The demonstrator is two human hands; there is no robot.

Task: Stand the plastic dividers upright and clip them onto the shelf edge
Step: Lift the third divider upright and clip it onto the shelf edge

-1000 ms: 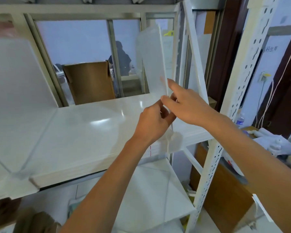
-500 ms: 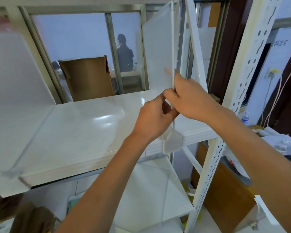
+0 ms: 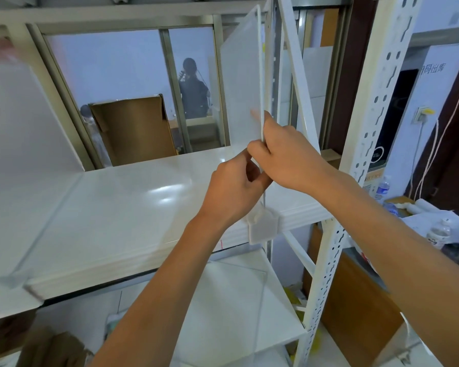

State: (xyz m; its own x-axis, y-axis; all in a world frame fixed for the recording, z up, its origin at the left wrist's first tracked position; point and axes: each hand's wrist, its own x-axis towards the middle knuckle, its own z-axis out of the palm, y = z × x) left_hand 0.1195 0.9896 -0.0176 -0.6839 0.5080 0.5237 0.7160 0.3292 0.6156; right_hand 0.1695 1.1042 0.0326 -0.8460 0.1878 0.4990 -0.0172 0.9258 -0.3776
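Both hands met at the front of one frosted plastic divider that stood upright on the white shelf, near its right end. In the single head view, the right hand was closed on the divider's front edge, fingers wrapped round it and a fingertip showing faintly through the plastic. Just below and touching it, the left hand was curled shut against the lower part of that same edge, though exactly what its fingers pinched was hidden. Under the hands, one translucent clip sat over the shelf edge, in line with the divider. A second divider, blurred, stood upright at the far left of the same shelf. A third clear panel showed on the lower shelf. Two perforated white uprights framed the right side. Behind the shelf stood one cardboard box, and beyond the window one person. At the right, two water bottles stood among clutter.
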